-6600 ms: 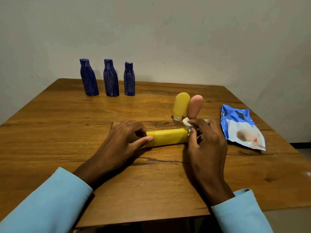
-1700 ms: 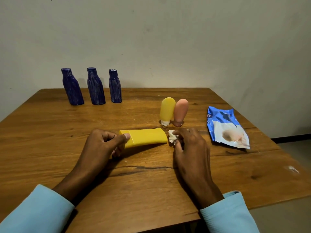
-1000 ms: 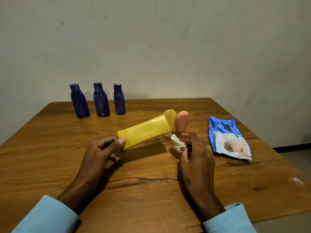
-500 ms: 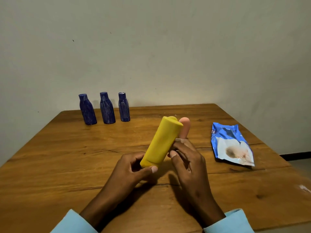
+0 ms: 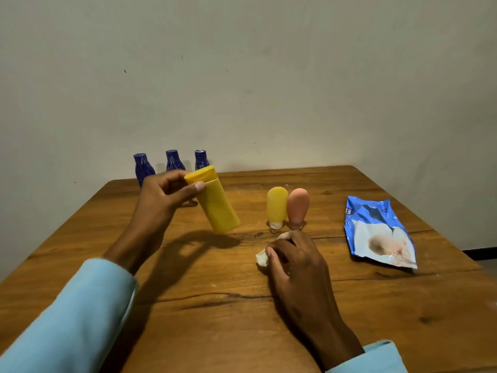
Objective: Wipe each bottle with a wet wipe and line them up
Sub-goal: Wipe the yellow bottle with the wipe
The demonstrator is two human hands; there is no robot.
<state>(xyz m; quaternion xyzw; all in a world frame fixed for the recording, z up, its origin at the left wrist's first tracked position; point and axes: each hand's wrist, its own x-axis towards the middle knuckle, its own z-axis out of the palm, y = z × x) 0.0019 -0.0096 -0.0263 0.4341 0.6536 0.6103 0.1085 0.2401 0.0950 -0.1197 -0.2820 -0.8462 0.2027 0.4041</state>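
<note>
Head view: left hand grips the large yellow bottle by its cap end, tilted above the tabletop, likely bound for the three blue bottles lined at the back. Right hand rests on the wood, fingers curled around the wet wipe, kept ready for the small yellow bottle and pink bottle just ahead.

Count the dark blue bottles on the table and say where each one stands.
3, in a row at the table's far left edge by the wall: left bottle, middle bottle, right bottle. The left hand and its yellow bottle hide their lower parts.
</note>
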